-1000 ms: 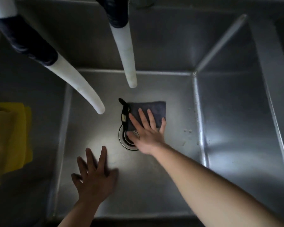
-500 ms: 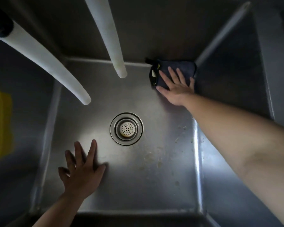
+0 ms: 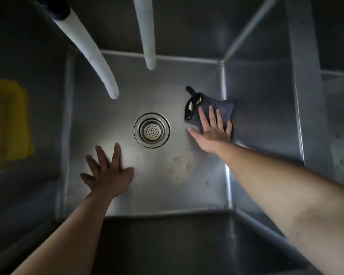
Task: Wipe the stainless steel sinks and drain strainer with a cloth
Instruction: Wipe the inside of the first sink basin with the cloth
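I look down into a deep stainless steel sink [image 3: 157, 195]. The round drain strainer [image 3: 151, 130] sits uncovered in the middle of its floor. A dark blue cloth [image 3: 214, 108] with a black loop lies at the floor's right edge, partly up the right wall. My right hand [image 3: 213, 132] presses flat on the cloth with straight, spread fingers. My left hand [image 3: 107, 173] rests flat on the sink floor, below and left of the strainer, fingers spread. A pale smear [image 3: 180, 162] marks the floor between strainer and right forearm.
Two white hoses [image 3: 91, 54] [image 3: 147, 32] hang down from above over the back of the sink. A yellow cloth [image 3: 6, 124] hangs on the left wall. A second sink compartment [image 3: 336, 80] shows at the far right.
My right hand slid the cloth from beside the strainer to the back right corner, then forward along the right edge. My left hand stayed flat on the floor.
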Demonstrator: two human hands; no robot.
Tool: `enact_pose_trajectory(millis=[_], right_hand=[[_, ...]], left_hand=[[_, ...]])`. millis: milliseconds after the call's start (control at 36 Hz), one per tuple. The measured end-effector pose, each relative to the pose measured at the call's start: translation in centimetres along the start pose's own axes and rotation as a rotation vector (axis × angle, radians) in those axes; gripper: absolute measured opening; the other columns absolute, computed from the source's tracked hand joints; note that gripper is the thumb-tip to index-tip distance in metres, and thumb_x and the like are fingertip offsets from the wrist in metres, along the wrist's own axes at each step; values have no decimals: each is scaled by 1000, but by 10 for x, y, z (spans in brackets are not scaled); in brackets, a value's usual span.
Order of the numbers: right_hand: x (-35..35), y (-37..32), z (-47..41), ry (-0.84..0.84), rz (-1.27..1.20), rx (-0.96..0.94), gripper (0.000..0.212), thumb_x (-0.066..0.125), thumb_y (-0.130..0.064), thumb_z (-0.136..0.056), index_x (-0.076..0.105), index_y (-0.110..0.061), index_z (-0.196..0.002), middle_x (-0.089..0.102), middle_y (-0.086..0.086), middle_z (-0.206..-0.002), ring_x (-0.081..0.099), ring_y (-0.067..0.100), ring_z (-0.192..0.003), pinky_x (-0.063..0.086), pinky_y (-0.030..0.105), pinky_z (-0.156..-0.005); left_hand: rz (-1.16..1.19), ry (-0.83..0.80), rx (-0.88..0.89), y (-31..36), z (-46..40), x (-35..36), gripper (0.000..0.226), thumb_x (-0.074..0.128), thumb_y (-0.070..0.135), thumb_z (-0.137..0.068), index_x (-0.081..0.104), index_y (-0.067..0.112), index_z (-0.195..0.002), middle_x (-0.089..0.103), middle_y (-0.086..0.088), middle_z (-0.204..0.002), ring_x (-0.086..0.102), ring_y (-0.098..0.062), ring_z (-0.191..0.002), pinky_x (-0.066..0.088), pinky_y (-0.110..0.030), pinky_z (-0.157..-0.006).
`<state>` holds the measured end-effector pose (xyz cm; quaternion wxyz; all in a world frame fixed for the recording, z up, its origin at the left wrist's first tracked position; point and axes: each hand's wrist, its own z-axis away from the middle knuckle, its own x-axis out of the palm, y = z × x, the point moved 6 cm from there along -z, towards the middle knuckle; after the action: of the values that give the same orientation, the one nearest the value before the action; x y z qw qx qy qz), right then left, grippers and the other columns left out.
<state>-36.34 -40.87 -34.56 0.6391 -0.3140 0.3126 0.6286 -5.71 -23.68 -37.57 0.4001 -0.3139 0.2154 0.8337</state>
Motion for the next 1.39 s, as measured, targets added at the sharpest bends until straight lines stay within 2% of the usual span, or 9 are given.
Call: enact_pose_trajectory(millis=[194, 444, 611, 694, 750, 833, 972, 1139, 1389], right_hand=[[72, 9, 101, -251, -107, 166, 83, 13, -86, -83, -28, -49, -145, -41, -13, -154, -31, 15, -147, -7, 57, -118], [106, 14, 167, -602, -364, 353, 109, 35, -85, -78, -19, -29, -155, -24, 4, -163, -14, 33, -151, 0, 52, -121], [78, 5, 165, -584, -660, 490, 116, 51, -86, -71, 18, -16, -157, 6, 5, -166, 2, 29, -153, 6, 38, -124], [77, 5, 175, -665, -623, 524, 119, 48, -86, -72, 2, -19, -159, -6, 14, -166, 0, 38, -152, 5, 48, -122], [64, 8, 170, -581, -213, 376, 107, 53, -71, -85, -7, -20, -158, -5, 15, -165, 11, 41, -150, 17, 50, -119], [46, 3, 156, -365, -108, 224, 75, 61, -39, -91, 23, -18, -152, 25, 14, -156, 41, 38, -136, 44, 42, -100], [53, 4, 147, -374, -130, 325, 80, 64, -52, -87, 30, -18, -151, 25, 16, -155, 32, 40, -137, 39, 47, -109], [75, -2, 147, -183, -172, 395, 59, 51, -49, -96, 29, -22, -145, 21, 15, -148, 29, 41, -131, 45, 56, -97], [84, -12, 129, -156, -391, 637, 54, 39, -49, -98, 28, -24, -145, 25, 17, -151, 40, 47, -129, 41, 56, -101]], left_hand=[[46, -70, 18, 3, 8, -10, 91, 51, 59, -88, -18, 56, -146, -38, 3, -157, -31, -34, -146, -2, -68, -114], [63, -49, 30, 1, 11, -19, 99, 65, 47, -82, -7, 56, -149, -30, 7, -161, -25, -33, -149, 5, -68, -113], [64, -16, 29, 1, 10, -12, 96, 61, 52, -82, -8, 56, -148, -28, 7, -161, -23, -33, -149, 4, -69, -113], [79, 6, 21, 3, 9, -12, 97, 62, 50, -80, -7, 56, -148, -27, 7, -161, -23, -33, -149, 2, -69, -113], [85, 4, 20, 3, 8, -13, 97, 63, 48, -80, -6, 56, -148, -28, 8, -161, -23, -33, -149, 1, -68, -113], [94, 11, 25, 2, 9, -13, 97, 64, 46, -80, -5, 57, -147, -27, 9, -161, -23, -32, -149, 1, -68, -113], [95, 40, 39, -1, 6, -10, 98, 64, 47, -79, -5, 59, -147, -25, 9, -162, -22, -31, -150, 3, -68, -113], [98, 62, 34, -2, 4, -5, 97, 62, 52, -80, -9, 60, -146, -28, 9, -161, -25, -30, -149, -2, -67, -113], [130, 89, 36, 2, 7, -4, 94, 56, 55, -81, -12, 60, -146, -31, 6, -160, -28, -31, -148, -5, -68, -112]])
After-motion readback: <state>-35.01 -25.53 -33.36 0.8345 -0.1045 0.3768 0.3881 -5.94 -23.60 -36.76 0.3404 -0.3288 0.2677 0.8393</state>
